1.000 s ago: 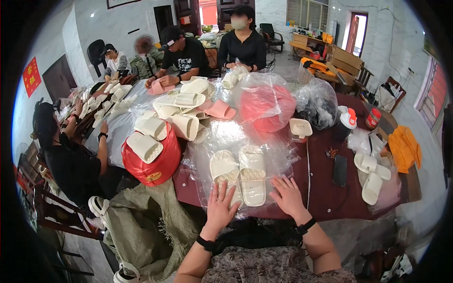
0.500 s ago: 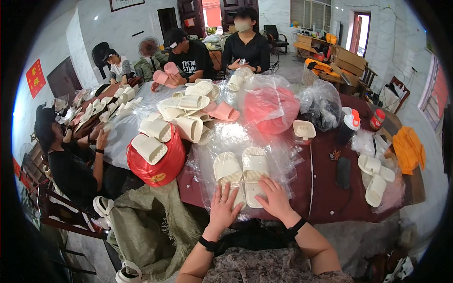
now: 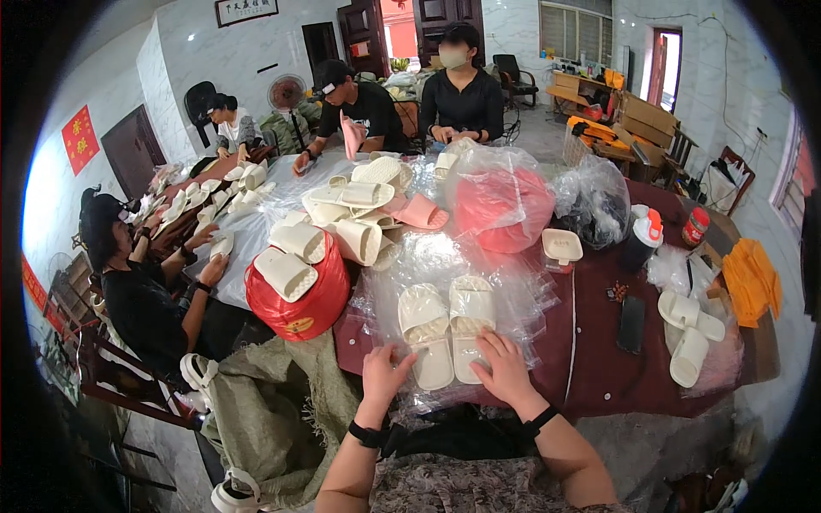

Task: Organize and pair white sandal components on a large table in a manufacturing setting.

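Observation:
Side by side in front of me lie two cream slippers, the left slipper [image 3: 424, 315] and the right slipper [image 3: 472, 306], toes pointing away. Clear plastic film [image 3: 530, 299], apparently bags, lies around and under the pair, with a shine over the uppers. Just off the left slipper's heel end is my left hand [image 3: 386, 376], its thumb and fingers apart and nothing in it. My right hand [image 3: 506, 366] rests with outstretched fingers along the outer edge of the right slipper; it grips nothing.
A red bundle [image 3: 329, 295] with a pile of cream slippers [image 3: 359, 239] stands left of the film. Farther back are a bagged pink bundle [image 3: 505, 209], a white container [image 3: 562, 246] and a bottle [image 3: 646, 231]. A phone [image 3: 630, 325] and more slippers [image 3: 688, 355] lie right. Co-workers sit around the table.
My left hand has slid left off the left slipper onto the film. My right hand stays at the right slipper. Across the table, a person's hand has lifted pink slippers to another angle.

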The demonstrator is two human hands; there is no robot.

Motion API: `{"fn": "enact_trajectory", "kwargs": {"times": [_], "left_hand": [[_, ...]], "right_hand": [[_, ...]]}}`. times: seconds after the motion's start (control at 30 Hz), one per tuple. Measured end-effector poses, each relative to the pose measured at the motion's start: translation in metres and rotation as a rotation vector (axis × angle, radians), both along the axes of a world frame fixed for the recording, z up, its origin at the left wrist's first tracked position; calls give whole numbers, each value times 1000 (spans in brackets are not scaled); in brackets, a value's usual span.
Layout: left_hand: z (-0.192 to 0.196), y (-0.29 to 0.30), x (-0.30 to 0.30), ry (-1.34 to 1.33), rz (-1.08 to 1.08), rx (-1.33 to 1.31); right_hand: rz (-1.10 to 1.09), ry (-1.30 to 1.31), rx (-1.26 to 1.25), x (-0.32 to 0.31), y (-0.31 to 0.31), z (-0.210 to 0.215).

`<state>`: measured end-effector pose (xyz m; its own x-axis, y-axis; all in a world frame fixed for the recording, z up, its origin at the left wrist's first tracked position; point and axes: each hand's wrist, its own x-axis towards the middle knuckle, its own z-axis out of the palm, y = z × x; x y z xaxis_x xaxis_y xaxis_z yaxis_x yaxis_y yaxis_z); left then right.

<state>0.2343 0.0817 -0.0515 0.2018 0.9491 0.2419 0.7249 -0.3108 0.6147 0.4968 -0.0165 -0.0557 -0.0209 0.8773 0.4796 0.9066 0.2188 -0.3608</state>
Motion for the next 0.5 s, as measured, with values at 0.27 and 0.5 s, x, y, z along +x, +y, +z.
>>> {"fn": "enact_trajectory", "kwargs": {"times": [0.27, 0.5], "left_hand": [[-3, 22, 7, -3, -20, -229], [-14, 34, 12, -157, -80, -168]], "right_hand": [[-15, 12, -8, 0, -2, 0], [-13, 22, 25, 0, -1, -1]]}}
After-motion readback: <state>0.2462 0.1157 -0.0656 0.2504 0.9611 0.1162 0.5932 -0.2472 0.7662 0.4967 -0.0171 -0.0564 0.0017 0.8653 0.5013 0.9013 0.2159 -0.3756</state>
